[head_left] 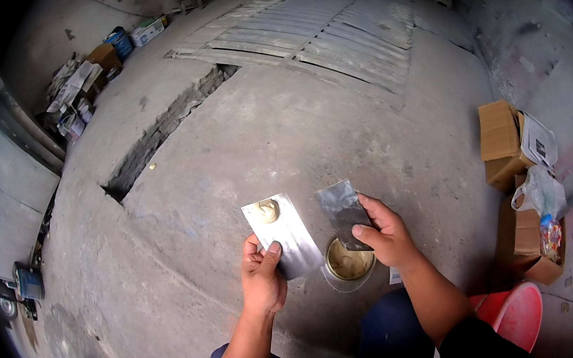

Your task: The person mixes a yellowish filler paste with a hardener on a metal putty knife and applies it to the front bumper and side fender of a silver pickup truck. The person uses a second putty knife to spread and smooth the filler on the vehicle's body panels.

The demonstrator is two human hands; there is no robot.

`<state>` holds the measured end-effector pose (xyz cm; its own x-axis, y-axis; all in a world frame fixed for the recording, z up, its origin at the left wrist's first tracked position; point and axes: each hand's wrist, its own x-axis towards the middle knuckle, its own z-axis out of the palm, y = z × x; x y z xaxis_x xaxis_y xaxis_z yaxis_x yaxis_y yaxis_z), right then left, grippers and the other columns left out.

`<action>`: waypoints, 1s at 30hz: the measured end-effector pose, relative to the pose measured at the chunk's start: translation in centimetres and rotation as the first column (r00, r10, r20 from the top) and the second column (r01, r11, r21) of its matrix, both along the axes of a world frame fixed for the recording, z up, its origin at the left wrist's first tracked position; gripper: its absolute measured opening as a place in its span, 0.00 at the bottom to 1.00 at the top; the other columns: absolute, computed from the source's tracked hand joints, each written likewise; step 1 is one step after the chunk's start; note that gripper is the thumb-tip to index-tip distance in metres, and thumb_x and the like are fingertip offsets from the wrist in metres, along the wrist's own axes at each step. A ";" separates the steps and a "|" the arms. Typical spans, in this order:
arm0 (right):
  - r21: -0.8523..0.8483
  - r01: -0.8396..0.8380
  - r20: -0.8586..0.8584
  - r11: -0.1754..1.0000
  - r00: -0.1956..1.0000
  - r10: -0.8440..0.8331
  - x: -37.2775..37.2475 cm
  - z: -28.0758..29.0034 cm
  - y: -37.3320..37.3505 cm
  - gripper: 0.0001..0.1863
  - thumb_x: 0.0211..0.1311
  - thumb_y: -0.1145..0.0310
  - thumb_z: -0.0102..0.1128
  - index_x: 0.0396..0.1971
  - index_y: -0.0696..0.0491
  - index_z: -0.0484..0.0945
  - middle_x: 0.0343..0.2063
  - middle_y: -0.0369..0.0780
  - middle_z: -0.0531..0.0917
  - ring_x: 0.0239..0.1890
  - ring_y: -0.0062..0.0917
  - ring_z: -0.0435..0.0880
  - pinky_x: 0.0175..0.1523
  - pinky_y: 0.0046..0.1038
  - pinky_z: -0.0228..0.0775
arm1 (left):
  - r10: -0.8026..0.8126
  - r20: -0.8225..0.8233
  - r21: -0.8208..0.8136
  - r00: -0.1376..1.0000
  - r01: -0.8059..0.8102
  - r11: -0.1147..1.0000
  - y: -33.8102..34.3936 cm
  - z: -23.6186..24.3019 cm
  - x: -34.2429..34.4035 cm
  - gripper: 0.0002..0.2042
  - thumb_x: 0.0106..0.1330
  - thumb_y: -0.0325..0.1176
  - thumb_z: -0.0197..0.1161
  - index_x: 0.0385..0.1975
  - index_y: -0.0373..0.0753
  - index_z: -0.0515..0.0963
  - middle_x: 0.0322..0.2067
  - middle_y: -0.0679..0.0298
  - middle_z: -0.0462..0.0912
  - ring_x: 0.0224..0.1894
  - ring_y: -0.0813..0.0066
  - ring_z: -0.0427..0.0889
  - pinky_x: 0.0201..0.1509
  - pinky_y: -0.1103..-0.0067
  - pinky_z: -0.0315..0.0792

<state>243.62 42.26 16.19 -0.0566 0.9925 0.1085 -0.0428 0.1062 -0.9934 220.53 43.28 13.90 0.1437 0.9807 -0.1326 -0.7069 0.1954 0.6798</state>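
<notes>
My left hand (263, 273) is closed on a shiny metal plate (295, 240), thumb on its face. A dab of cream-coloured putty (266, 212) sits near the plate's far left corner. A thin dark grey scraper blade (344, 211) is gripped in my right hand (386, 233), with the thumb on its near edge and the fingers behind. The two flat tools are held side by side, a small gap apart. Below the scraper stands an open round can (350, 260) of similar cream putty, its wire handle lying over toward the left; the scraper hides part of its rim.
A narrow trench (167, 122) cuts the concrete floor at left, near slatted metal covers (326, 26) farther off. Cardboard boxes (500, 130) and a plastic bag (541, 192) stand at right, and a red basin (521, 315) is near my right arm. Clutter lines the left wall.
</notes>
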 end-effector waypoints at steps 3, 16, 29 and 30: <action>0.001 -0.026 -0.103 1.000 0.994 0.026 -2.3 0.6 -0.8 0.25 0.61 0.81 0.50 0.60 0.61 0.66 0.56 0.44 0.75 0.57 0.24 0.74 0.60 0.28 0.66 | 0.086 0.011 -0.078 0.996 -0.085 0.993 -0.9 -0.2 1.8 0.11 0.69 0.23 0.53 0.49 0.37 0.66 0.45 0.60 0.80 0.48 0.76 0.77 0.58 0.74 0.67; 0.341 -0.224 0.478 0.913 0.877 0.036 -3.7 0.8 -0.7 0.25 0.55 0.85 0.50 0.56 0.59 0.72 0.55 0.47 0.76 0.59 0.38 0.74 0.59 0.29 0.68 | 0.219 -0.088 0.034 0.972 -0.217 0.976 -0.9 0.9 2.0 0.11 0.69 0.22 0.51 0.50 0.36 0.64 0.44 0.60 0.80 0.46 0.78 0.77 0.57 0.77 0.66; -0.139 -0.452 0.005 0.881 0.890 0.457 -0.6 -2.0 -0.9 0.14 0.67 0.65 0.58 0.45 0.59 0.71 0.32 0.34 0.79 0.35 0.12 0.74 0.41 0.17 0.67 | -0.151 0.153 -0.134 0.977 0.172 0.976 -0.2 1.6 0.1 0.13 0.68 0.23 0.54 0.51 0.38 0.66 0.45 0.59 0.79 0.46 0.71 0.79 0.53 0.72 0.74; -0.151 -0.405 -0.038 0.902 0.914 0.404 -0.7 -2.3 -0.6 0.14 0.67 0.65 0.58 0.44 0.59 0.71 0.33 0.34 0.79 0.35 0.12 0.74 0.41 0.18 0.67 | -0.160 0.142 -0.103 0.977 0.175 0.979 -0.5 1.9 0.3 0.13 0.68 0.24 0.54 0.51 0.37 0.66 0.45 0.59 0.80 0.47 0.71 0.79 0.53 0.72 0.74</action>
<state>242.89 41.61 13.88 -0.4562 0.8890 -0.0406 -0.0559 -0.0741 -0.9957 220.85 42.76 15.84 0.3285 0.9206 -0.2109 -0.7393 0.3896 0.5492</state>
